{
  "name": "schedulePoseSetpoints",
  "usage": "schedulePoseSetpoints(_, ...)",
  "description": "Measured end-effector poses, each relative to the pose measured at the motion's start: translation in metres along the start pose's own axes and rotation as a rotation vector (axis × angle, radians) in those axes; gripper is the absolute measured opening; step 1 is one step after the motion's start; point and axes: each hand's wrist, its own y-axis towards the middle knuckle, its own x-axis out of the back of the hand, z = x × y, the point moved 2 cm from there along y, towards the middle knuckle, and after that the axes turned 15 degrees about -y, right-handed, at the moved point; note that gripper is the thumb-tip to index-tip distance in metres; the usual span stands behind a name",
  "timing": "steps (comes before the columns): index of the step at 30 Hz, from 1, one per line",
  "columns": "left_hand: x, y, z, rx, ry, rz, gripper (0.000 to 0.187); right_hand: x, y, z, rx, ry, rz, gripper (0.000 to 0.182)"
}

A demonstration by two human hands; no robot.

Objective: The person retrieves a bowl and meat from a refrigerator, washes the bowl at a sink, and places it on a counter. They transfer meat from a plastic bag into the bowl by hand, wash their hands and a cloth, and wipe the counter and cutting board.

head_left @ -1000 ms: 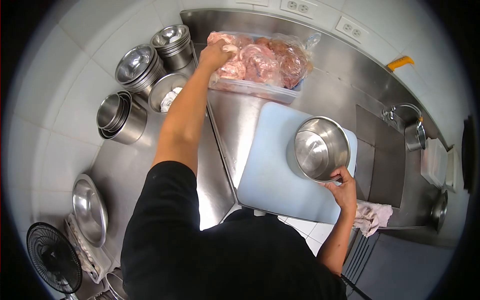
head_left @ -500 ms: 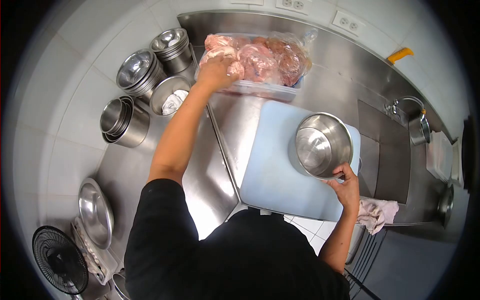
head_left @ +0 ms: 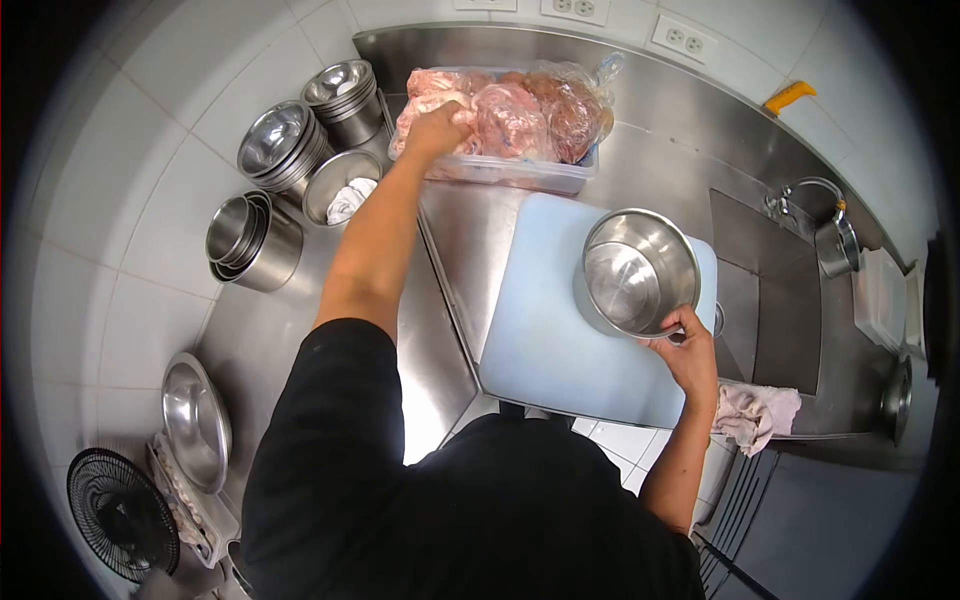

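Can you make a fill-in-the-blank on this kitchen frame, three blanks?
1. The right hand grips the rim of a steel ____.
2. That steel vessel stands on a pale blue cutting ____.
3. The left hand reaches into the clear tub of raw ____.

Missing words: bowl; board; meat

White tiled walls with sockets are enclosing a steel corner counter with a sink, while a fan is standing at the lower left.
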Motion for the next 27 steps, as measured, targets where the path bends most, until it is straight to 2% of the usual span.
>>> schedulePoseSetpoints(3,-0.001,0.008,0.016,-0.054,-0.194,-0.044,0.046,-0.003,-0.001,-0.003,-0.057,0.096,0.030,0.038)
schedulePoseSetpoints(4,-0.003,0.014,0.021,-0.085,-0.171,-0.108,0.042,-0.003,-0.001,-0.003,-0.066,0.090,0.037,0.038)
schedulePoseSetpoints(6,0.012,0.013,0.008,-0.195,-0.148,-0.065,0.040,-0.001,-0.002,-0.003,-0.083,0.068,0.048,0.038)
schedulePoseSetpoints(7,0.020,0.020,0.004,-0.017,-0.223,0.022,0.037,0.000,-0.001,-0.003,-0.071,0.063,0.034,0.038)
schedulePoseSetpoints(11,0.061,0.030,-0.015,-0.197,-0.272,-0.017,0.031,-0.003,0.001,0.002,-0.089,0.045,0.059,0.040)
schedulePoseSetpoints(12,0.064,0.029,-0.015,-0.157,-0.313,0.025,0.030,-0.001,0.001,0.005,-0.111,0.038,0.076,0.040)
schedulePoseSetpoints(15,0.083,0.030,-0.034,-0.124,-0.360,0.072,0.026,0.017,0.000,0.017,-0.065,0.027,0.182,0.051)
schedulePoseSetpoints(18,0.098,0.020,-0.055,-0.202,-0.508,0.055,0.032,0.033,-0.002,0.019,0.082,-0.140,0.034,0.069)
schedulePoseSetpoints(19,0.102,0.019,-0.065,-0.229,-0.531,0.080,0.030,0.040,0.002,0.023,0.066,-0.179,0.037,0.080)
schedulePoseSetpoints(22,0.114,0.010,-0.114,-0.311,-0.564,0.158,0.029,0.053,0.024,0.063,0.159,-0.160,-0.094,0.088)
schedulePoseSetpoints(24,0.116,0.006,-0.155,-0.372,-0.548,0.209,0.032,0.052,0.052,0.087,0.315,-0.094,-0.113,0.095)
schedulePoseSetpoints(27,0.103,-0.012,-0.227,-0.461,-0.722,0.455,0.034,0.053,0.095,0.115,0.469,0.018,-0.213,0.110)
